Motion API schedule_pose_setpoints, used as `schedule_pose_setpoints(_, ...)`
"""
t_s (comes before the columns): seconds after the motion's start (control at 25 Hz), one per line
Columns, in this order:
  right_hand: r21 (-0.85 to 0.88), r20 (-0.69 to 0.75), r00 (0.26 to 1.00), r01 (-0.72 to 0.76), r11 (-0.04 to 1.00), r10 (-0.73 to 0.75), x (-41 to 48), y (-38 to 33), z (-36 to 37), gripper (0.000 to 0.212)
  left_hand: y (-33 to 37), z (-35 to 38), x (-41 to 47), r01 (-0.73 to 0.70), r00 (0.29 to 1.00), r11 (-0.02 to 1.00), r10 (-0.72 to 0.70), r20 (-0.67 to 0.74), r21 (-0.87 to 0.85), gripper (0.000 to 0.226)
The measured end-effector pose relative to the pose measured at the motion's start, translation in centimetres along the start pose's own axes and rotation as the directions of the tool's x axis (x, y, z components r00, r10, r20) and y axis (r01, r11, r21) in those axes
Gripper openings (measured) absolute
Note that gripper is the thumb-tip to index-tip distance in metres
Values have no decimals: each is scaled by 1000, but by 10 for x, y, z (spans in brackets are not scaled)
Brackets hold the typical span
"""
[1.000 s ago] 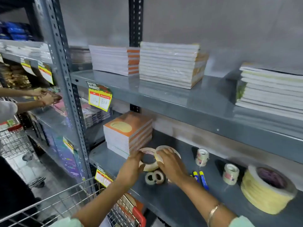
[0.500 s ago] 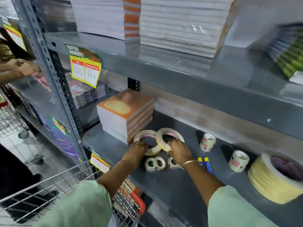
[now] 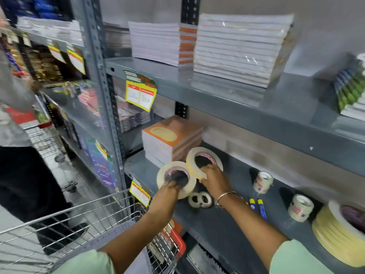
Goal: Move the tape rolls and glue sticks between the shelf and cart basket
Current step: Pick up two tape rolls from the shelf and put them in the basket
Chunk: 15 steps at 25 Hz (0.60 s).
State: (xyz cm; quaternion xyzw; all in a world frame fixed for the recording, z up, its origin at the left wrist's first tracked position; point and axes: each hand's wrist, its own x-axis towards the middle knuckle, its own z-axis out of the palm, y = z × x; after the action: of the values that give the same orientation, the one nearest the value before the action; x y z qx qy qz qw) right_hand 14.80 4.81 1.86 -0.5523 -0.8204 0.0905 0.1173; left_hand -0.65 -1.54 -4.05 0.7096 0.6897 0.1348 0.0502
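We see a shelf (image 3: 227,230) across the middle of the frame made of grey painted metal, smooth and a little shiny, and a cart basket (image 3: 59,224) at the lower left made of thin shiny metal wire. The big tape rolls (image 3: 173,175) near the middle look like dull cream paper, while the small tape rolls (image 3: 200,199) below them look clear and glossy. The book stack (image 3: 241,50) at the top is wrapped in shiny clear plastic.

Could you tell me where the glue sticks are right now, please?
The glue sticks lie on the lower shelf, just right of the right hand's wrist.
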Motion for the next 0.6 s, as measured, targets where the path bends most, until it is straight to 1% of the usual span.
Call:
schedule_pose_setpoints(0.08,24,2,995,104,994,-104,-6,-31,1,31,-25,-11,-32,108,993,994,-108,-43,-8,43)
schedule_pose_setpoints(0.16,53,30,974,224,973,-225,-11,-69,13,30,-58,-18,-71,241,967,970,-243,-73,-38,35)
schedule_pose_setpoints(0.24,57,37,941,333,941,-336,-15,-108,33,29,-91,-15,-109,351,934,936,-352,-60,-31,29)
schedule_pose_setpoints(0.32,48,69,911,405,913,-407,-21,-147,66,32,-123,-8,-146,454,890,890,-455,-20,-43,21)
schedule_pose_setpoints(0.4,45,157,887,433,900,-435,-29,-173,106,33,-146,8,-172,515,857,857,-514,25,-31,15)
schedule_pose_setpoints(0.48,18,268,857,453,891,-441,-34,-194,158,28,-171,33,-190,566,822,824,-565,75,2,15)
schedule_pose_setpoints(0.6,-3,421,825,418,909,-378,-40,-195,236,31,-200,84,-198,594,798,804,-588,135,-9,18)
